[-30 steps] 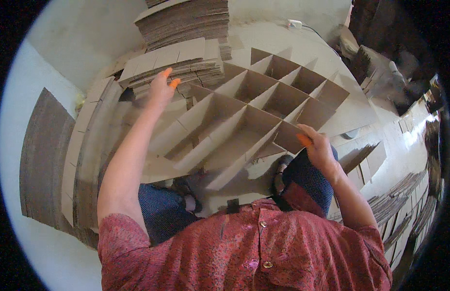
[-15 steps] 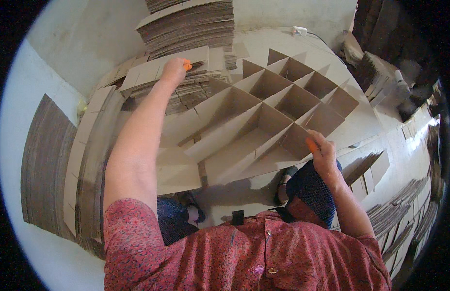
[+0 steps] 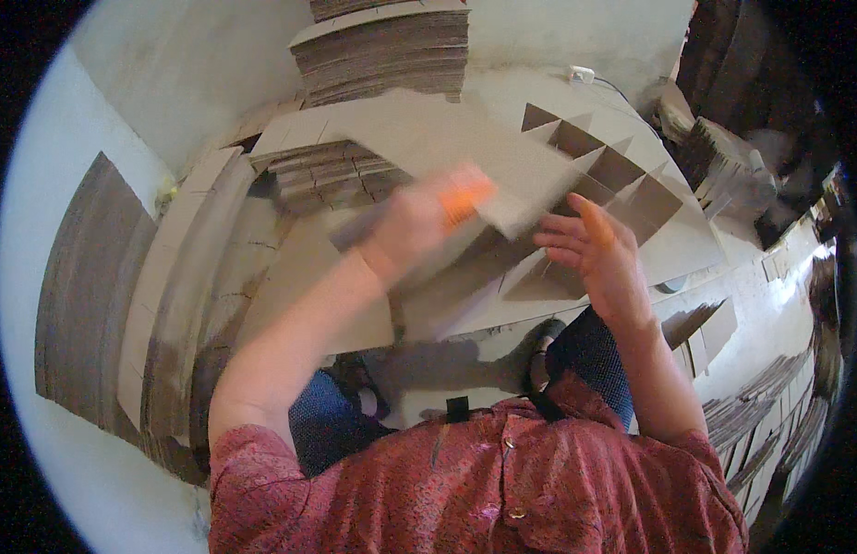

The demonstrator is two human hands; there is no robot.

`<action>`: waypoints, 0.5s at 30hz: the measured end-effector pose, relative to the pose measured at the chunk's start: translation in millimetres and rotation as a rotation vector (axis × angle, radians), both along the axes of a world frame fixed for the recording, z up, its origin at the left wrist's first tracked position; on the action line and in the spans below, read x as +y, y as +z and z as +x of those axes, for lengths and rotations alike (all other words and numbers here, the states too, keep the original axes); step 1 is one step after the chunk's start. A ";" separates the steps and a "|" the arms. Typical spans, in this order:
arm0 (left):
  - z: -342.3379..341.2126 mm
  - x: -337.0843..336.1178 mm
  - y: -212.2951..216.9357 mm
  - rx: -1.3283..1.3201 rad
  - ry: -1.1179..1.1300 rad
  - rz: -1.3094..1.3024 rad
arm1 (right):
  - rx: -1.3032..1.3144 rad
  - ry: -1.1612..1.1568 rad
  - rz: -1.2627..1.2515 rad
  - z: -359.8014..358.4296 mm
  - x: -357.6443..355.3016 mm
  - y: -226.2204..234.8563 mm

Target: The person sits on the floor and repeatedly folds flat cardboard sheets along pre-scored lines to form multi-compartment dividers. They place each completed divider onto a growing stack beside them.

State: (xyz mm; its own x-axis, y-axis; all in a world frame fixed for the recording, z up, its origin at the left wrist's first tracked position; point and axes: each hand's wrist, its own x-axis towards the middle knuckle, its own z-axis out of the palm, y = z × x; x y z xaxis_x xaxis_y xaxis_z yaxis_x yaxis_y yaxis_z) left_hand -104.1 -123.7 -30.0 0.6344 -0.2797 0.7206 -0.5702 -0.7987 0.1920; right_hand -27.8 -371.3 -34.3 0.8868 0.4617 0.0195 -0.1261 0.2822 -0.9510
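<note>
A flat brown cardboard strip [image 3: 465,138], blurred by motion, slants over the table in the grip of my left hand [image 3: 419,222]. That hand wears an orange finger cover and is smeared too. Close to the strip's right end is my right hand [image 3: 602,254], its fingers spread and holding nothing. There is orange on it as well. Below and beyond the strip stands a cardboard divider grid [image 3: 622,175] of crossed pieces, with square cells at its far right. The strip and my left hand hide much of its near left part.
The grid rests on a pale table [image 3: 355,319]. Slotted cardboard strips lie in a stack [image 3: 331,166] at the table's left, with a taller stack [image 3: 382,55] behind. More cardboard sheets [image 3: 87,305] stand at far left. Cardboard bundles [image 3: 761,406] lie on the right floor.
My left hand has come from the strip stack toward the middle, bringing a cardboard strip over the grid. My right hand has let go of the grid's near corner and lifted slightly, its fingers opening.
</note>
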 end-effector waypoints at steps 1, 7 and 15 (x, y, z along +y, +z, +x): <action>-14.1 -19.0 -4.3 0.066 -0.123 -0.011 | 0.144 0.017 0.052 -0.1 2.0 -1.2; -24.7 49.5 -6.7 -0.016 0.383 -0.527 | -0.394 -0.091 -0.188 -29.5 -12.3 16.3; -20.7 134.7 -23.0 0.411 0.247 -1.016 | -0.782 -0.078 -0.593 -65.0 -16.2 18.1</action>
